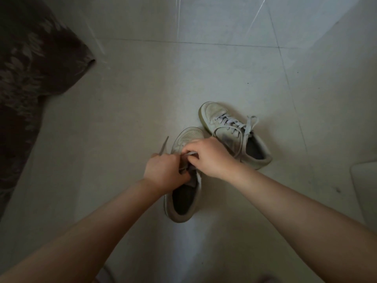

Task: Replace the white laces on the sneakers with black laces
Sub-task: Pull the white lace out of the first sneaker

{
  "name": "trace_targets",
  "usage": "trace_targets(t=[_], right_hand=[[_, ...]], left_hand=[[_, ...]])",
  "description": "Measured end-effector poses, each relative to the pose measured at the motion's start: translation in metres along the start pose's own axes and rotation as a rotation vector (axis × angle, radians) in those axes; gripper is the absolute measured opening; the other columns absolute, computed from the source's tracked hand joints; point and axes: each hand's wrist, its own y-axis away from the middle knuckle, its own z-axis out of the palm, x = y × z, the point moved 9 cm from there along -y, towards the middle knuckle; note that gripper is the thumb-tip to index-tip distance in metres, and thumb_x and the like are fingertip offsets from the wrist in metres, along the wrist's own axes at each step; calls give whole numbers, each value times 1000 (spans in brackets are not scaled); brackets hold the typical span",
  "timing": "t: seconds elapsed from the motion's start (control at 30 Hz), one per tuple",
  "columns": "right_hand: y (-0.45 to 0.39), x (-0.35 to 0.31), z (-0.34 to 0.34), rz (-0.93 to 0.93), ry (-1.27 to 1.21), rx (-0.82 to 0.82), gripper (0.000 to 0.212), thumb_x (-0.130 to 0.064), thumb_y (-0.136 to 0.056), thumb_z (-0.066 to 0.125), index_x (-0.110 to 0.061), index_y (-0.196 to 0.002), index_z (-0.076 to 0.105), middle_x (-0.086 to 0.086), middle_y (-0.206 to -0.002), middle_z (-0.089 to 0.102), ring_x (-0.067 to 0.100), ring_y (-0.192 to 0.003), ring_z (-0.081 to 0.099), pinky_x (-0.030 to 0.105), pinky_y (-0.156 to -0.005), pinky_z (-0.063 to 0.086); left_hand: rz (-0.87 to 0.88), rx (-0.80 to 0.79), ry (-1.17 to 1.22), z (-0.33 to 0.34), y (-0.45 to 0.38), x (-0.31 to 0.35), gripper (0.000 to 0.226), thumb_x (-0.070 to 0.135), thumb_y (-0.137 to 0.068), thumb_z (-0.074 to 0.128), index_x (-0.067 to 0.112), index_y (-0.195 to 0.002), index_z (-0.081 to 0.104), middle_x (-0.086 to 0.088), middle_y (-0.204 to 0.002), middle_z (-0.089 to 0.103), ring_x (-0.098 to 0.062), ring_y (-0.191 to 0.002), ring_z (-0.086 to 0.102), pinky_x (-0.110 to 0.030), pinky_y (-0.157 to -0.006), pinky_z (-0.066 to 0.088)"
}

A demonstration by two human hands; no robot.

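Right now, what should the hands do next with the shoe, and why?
Probably keep pulling the white lace out of the near sneaker. Both the left hand and right hand pinch it there, and the far sneaker remains fully laced.

White sneakers, pale grey floor, brown leaf-patterned fabric.

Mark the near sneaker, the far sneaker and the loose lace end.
near sneaker (183, 201), head view, dark inner lining
far sneaker (212, 111), head view, toe cap
loose lace end (164, 147), head view, mid strand
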Motion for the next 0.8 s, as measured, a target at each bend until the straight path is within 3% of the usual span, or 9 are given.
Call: trace_targets(t=[0.17,0.23,0.3,0.37,0.43,0.5,0.57,0.67,0.8], right_hand=[[15,62,-24,426,-913,379,18,-14,-86,67,-8,-102,71,-2,-88,70,0,-72,62,12,-72,47],[22,79,-13,559,-1014,396,19,-11,-88,64,-3,-105,69,-2,-83,68,2,-68,61,7,-60,44],[22,78,-16,519,-665,356,21,-13,-88,64,-8,-109,67,-3,-98,67,9,-90,62,10,-77,45],[14,51,-25,254,-190,325,37,-18,-86,64,-17,-122,60,-3,-122,59,15,-117,51,25,-101,35],[5,14,-19,-17,83,211,41,-18,-86,59,-24,-126,58,-6,-128,56,15,-124,43,32,-104,24],[-1,-7,1,-131,264,24,36,-16,-86,54,-26,-120,62,-7,-122,58,17,-123,42,33,-104,17],[-3,-9,11,-147,345,-44,31,-15,-86,53,-22,-113,66,-4,-114,59,20,-117,44,35,-102,17],[1,-8,5,-192,317,8,19,-14,-80,60,-14,-96,70,3,-98,61,27,-103,51,40,-95,24],[4,-3,9,-169,353,-25,22,-20,-84,57,-15,-103,68,0,-106,60,23,-108,48,37,-95,24]], left_hand=[[-12,3,54,-3,0,-5,29,47,-82,56,20,-82,48,-7,-93,67,-29,-92,62,-27,-72,30],[2,-4,47,-2,0,-4,28,47,-82,56,20,-82,48,-7,-92,66,-29,-90,62,-27,-74,31],[12,-10,34,-1,-1,-1,28,47,-83,54,19,-86,53,-6,-91,67,-28,-89,62,-27,-80,36],[17,-18,7,0,-2,-1,31,47,-83,54,18,-92,58,-6,-92,67,-28,-90,62,-27,-83,37],[22,-8,-15,-1,-2,0,32,47,-83,54,17,-94,60,-7,-93,67,-28,-91,62,-27,-82,36],[33,4,-28,-2,-2,1,32,46,-84,54,16,-93,60,-7,-93,68,-28,-91,63,-27,-81,36],[41,2,-23,-2,-1,4,31,45,-84,53,16,-90,59,-8,-93,68,-27,-90,64,-27,-83,36],[41,3,-2,-3,-1,3,29,45,-84,52,16,-86,59,-7,-91,68,-27,-89,64,-27,-84,36],[28,9,-8,-2,-2,2,31,44,-84,53,15,-89,60,-8,-93,68,-28,-92,63,-27,-86,36]])
